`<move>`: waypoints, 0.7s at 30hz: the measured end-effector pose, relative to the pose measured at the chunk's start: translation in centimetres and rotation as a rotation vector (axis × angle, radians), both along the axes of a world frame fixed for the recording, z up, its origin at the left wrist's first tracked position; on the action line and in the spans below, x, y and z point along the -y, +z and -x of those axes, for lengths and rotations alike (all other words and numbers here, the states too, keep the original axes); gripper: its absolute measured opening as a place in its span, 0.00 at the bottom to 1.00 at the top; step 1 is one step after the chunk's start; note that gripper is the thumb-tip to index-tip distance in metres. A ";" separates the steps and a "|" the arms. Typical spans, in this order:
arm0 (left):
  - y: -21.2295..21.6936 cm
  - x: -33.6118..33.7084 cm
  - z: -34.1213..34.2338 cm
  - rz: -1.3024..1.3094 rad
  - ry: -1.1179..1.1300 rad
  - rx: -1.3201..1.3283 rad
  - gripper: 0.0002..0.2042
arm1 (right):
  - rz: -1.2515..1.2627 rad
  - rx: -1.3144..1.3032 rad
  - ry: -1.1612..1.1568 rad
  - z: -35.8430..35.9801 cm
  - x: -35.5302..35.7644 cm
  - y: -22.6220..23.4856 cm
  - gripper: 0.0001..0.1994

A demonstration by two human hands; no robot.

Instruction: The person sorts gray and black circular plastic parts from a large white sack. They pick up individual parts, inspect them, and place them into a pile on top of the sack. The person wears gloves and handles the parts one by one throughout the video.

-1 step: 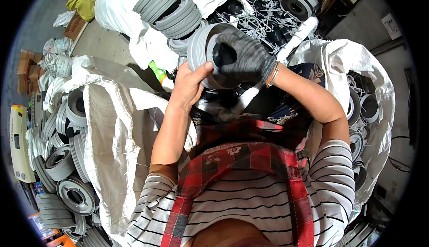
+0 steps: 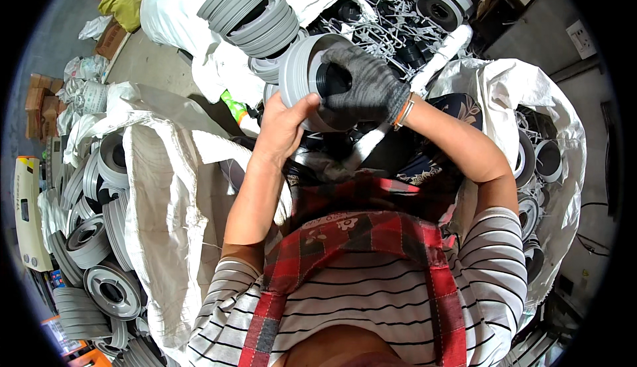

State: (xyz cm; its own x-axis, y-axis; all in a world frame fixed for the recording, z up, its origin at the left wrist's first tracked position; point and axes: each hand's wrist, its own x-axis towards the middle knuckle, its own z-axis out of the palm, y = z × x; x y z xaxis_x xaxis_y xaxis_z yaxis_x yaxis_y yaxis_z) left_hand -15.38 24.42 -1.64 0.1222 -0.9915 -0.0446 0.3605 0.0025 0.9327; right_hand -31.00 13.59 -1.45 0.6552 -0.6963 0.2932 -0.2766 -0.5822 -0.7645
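Note:
In front of my lap, a round grey plastic ring part (image 2: 292,75) with ribbed sides is held between both hands. My left hand (image 2: 284,123), bare, grips its near left side, with the thumb across the rim. My right hand (image 2: 368,87), in a grey knitted glove, is closed over the ring's right side, its fingers at the opening. Inside that opening shows a black ribbed insert (image 2: 322,80), partly hidden by the glove. Just beyond lie stacked grey rings (image 2: 265,28), apparently of the same kind.
A white woven sack (image 2: 166,174) stands at my left, beside many grey rings (image 2: 113,291). Another open sack (image 2: 564,115) at my right holds similar parts. Thin grey plastic scraps (image 2: 398,32) and black pieces lie ahead. A wall with a socket (image 2: 581,40) is at far right.

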 end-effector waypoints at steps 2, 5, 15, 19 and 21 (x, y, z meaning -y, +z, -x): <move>-0.2 -0.3 0.6 0.000 0.071 0.177 0.22 | -0.098 0.166 -0.014 -0.6 0.3 -1.2 0.26; -0.4 -0.2 1.4 0.216 0.140 0.750 0.27 | -0.743 0.577 0.174 -0.6 0.6 -3.0 0.20; -2.0 0.3 -3.1 0.549 -0.202 1.128 0.35 | -0.267 0.316 0.441 0.5 1.8 -6.1 0.20; 1.7 -0.8 -2.4 0.221 -0.286 0.960 0.36 | -0.931 0.636 0.437 0.8 1.0 -3.8 0.18; 1.1 -2.0 -1.4 -0.018 -0.348 0.539 0.37 | -0.411 0.298 0.369 0.5 2.2 -5.2 0.19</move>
State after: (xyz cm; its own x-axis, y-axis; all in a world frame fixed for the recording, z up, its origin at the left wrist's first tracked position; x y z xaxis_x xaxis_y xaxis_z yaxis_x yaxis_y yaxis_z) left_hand -14.02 26.42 -0.56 -0.1964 -0.9770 -0.0833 -0.1817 -0.0472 0.9822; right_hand -31.53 11.36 -6.69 0.8053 -0.5344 0.2567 0.1458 -0.2412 -0.9595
